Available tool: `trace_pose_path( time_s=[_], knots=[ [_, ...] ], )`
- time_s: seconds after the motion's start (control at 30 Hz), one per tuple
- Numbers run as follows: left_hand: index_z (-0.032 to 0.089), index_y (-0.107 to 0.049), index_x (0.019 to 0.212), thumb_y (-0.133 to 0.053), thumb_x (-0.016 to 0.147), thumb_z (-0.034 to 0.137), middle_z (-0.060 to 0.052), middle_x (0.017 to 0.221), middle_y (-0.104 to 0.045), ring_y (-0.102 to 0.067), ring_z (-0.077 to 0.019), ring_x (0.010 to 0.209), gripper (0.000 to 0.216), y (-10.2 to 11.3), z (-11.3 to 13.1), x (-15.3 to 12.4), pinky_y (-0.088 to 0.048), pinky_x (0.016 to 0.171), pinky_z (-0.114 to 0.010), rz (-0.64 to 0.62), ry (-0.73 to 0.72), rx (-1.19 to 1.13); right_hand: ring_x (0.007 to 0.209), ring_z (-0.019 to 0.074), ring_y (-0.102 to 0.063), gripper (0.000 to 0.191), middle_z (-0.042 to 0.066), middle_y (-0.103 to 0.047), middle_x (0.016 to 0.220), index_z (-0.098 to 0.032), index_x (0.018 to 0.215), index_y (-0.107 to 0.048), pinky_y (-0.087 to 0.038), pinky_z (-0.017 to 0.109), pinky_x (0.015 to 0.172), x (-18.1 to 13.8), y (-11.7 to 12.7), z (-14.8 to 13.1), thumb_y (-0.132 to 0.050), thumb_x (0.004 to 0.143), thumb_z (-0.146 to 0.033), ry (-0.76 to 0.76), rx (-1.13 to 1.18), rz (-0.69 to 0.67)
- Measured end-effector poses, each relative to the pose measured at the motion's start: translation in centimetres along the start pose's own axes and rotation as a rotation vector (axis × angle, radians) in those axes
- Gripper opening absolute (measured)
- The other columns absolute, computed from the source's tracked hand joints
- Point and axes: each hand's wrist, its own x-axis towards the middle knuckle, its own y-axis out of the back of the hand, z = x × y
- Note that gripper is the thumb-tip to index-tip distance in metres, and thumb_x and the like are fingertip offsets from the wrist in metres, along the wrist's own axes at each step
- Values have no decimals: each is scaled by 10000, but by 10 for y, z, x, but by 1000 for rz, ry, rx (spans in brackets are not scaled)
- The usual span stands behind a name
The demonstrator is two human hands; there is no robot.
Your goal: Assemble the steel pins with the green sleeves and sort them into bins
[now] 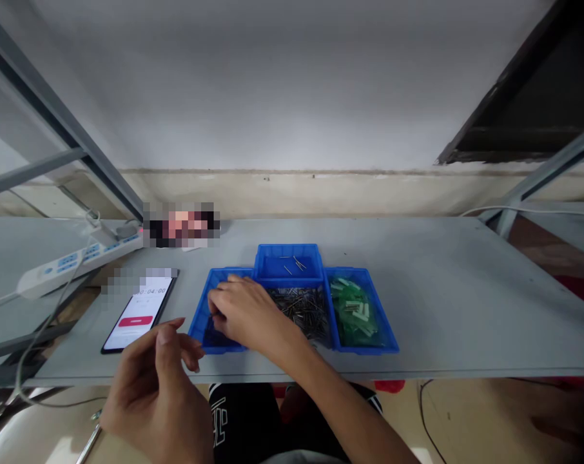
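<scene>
My right hand [241, 310] reaches across into the left blue bin [201, 317], fingers curled together down inside it; what they pinch is hidden. My left hand [154, 386] hovers at the table's front edge, below a phone [140, 312], fingers loosely bent and apart, holding nothing that I can see. The middle blue bin [304, 309] holds a heap of thin metal pins. In the right blue bin [364, 312] lie green plastic pieces. A smaller blue bin [289, 261] behind them holds a few pins.
The phone shows a timer screen on the grey table [441, 290]. A white power strip [74, 261] with cables lies at the left. Metal frame posts rise at both sides. A wall runs behind the table.
</scene>
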Motion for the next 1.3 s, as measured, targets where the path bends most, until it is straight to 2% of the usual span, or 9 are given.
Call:
trace_pose_path(
  time_s=[0.07, 0.2, 0.3, 0.37, 0.43, 0.5, 0.8, 1.07, 1.3],
  knots=[
    [193, -790, 991, -786, 1004, 334, 44, 696, -666, -564, -120, 580, 141, 0, 3, -4, -427, 595, -290, -36, -6, 45, 1055, 207, -680, 58, 27, -780, 1026, -208, 993, -700, -522, 332, 937, -11, 9, 0, -717, 1030, -167, -47, 78, 121],
    [217, -785, 949, -776, 1012, 351, 38, 744, -700, -609, -114, 626, 149, 1, 3, -12, -490, 619, -249, -225, -35, 78, 924, 159, -677, 120, -10, -712, 957, -238, 999, -686, -533, 293, 856, -51, 24, -7, -684, 1028, -121, -195, 512, 587],
    [248, -804, 1002, -759, 1023, 332, 24, 849, -767, -676, -125, 689, 97, -2, 1, -17, -543, 652, -226, -538, -34, 122, 835, 146, -655, 108, -14, -695, 923, -243, 1018, -700, -532, 278, 764, -86, 26, -14, -663, 1043, -145, -261, 688, 719],
    [261, -804, 1013, -746, 1024, 299, 20, 877, -788, -713, -136, 725, 70, -8, 2, -21, -561, 659, -218, -745, -56, 120, 812, 141, -656, 104, -12, -696, 926, -248, 1031, -706, -534, 269, 733, -105, 24, -17, -658, 1049, -158, -307, 716, 782],
    [259, -794, 993, -717, 1029, 260, 18, 849, -780, -721, -139, 724, 85, -15, 3, -25, -563, 651, -213, -880, -87, 82, 805, 141, -660, 102, -12, -687, 915, -256, 1027, -702, -537, 256, 702, -120, 21, -16, -660, 1053, -166, -358, 695, 838],
    [259, -792, 1001, -699, 1030, 231, 20, 811, -759, -709, -137, 698, 102, -22, 4, -28, -553, 633, -208, -943, -104, 41, 798, 145, -663, 108, -9, -677, 909, -263, 1022, -702, -545, 253, 681, -129, 20, -14, -662, 1052, -168, -388, 654, 867],
    [241, -794, 975, -730, 990, 210, 37, 688, -650, -611, -128, 615, 73, -33, -11, -31, -518, 616, -208, -974, -5, -39, 927, 199, -747, 184, 55, -704, 1033, -286, 1072, -789, -629, 279, 689, -138, 18, -5, -671, 1023, -155, -382, 499, 880],
    [243, -796, 978, -703, 1025, 210, 16, 761, -668, -633, -142, 678, 108, -36, -17, -39, -515, 653, -232, -974, -26, -64, 854, 160, -721, 176, 30, -723, 1032, -278, 1107, -764, -610, 263, 707, -143, 19, -2, -682, 1033, -141, -372, 435, 873],
    [227, -797, 979, -709, 985, 163, 4, 792, -700, -651, -150, 692, 109, -41, -20, -37, -521, 660, -244, -946, -97, -52, 902, 180, -729, 186, 37, -737, 1061, -273, 1084, -790, -630, 309, 792, -143, 24, 7, -715, 1007, -121, -366, 421, 806]
  ],
)
